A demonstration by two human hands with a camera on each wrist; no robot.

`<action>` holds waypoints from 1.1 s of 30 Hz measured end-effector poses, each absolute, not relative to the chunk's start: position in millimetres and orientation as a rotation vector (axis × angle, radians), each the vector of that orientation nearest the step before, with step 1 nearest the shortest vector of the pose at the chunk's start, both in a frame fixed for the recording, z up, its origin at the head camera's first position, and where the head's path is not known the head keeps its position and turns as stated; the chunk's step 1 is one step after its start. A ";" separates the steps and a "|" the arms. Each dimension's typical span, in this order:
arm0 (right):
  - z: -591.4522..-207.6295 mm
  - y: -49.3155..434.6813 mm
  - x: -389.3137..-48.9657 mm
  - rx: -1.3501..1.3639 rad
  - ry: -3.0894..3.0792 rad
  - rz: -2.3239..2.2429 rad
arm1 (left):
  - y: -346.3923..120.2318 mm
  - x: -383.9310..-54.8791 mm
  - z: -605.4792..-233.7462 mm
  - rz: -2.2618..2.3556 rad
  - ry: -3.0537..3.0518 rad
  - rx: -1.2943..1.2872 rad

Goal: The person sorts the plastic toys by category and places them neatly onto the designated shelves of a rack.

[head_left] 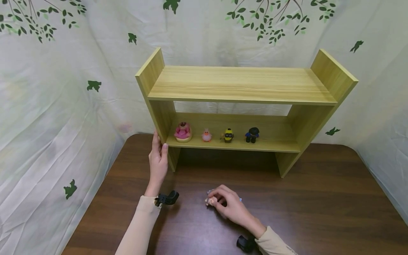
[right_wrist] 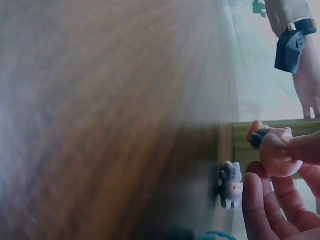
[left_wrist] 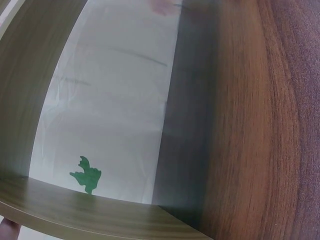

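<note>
My right hand (head_left: 231, 205) is low over the table, pinching a small peach-coloured figurine (right_wrist: 275, 156) between thumb and fingers. Part of that figurine is hidden by the fingertips. A grey-and-white figurine (right_wrist: 231, 185) lies just beyond the fingers in the right wrist view. My left hand (head_left: 157, 161) rests with straight fingers against the outer side of the wooden shelf (head_left: 242, 85), its thumb at the front edge of the left side panel. In the left wrist view the shelf's boards show, with a fingertip (left_wrist: 9, 230) at the lower left corner.
Along the shelf's middle board stand a pink bear figurine (head_left: 183, 132), a small pink duck-like figurine (head_left: 206, 135), a yellow-and-black figurine (head_left: 228, 136) and a dark-haired figurine in blue (head_left: 252, 135). Behind the brown table (head_left: 334, 198) hangs a white leaf-print cloth (head_left: 204, 32).
</note>
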State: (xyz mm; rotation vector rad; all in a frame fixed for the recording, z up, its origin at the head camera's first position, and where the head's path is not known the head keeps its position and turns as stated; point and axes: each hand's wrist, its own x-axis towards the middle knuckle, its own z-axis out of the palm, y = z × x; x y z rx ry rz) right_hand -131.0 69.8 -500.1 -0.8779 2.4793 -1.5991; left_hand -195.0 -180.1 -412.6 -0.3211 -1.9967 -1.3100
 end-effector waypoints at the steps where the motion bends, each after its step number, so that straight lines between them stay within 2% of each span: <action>1: -499.2 71.1 -131.5 -0.879 2.479 -1.603 | -180.0 -195.2 -412.7 -1.312 -1.998 -0.319; 8: -492.0 79.2 -135.0 -0.904 2.499 -1.683 | -179.6 -194.1 -411.4 -1.311 -2.019 -0.299; 16: -458.5 84.7 -127.6 -0.972 2.521 -1.769 | -179.6 -193.9 -411.7 -1.290 -2.028 -0.287; 33: -443.9 99.9 -131.5 -1.014 2.626 -1.900 | -179.9 -194.6 -413.4 -1.312 -2.018 -0.293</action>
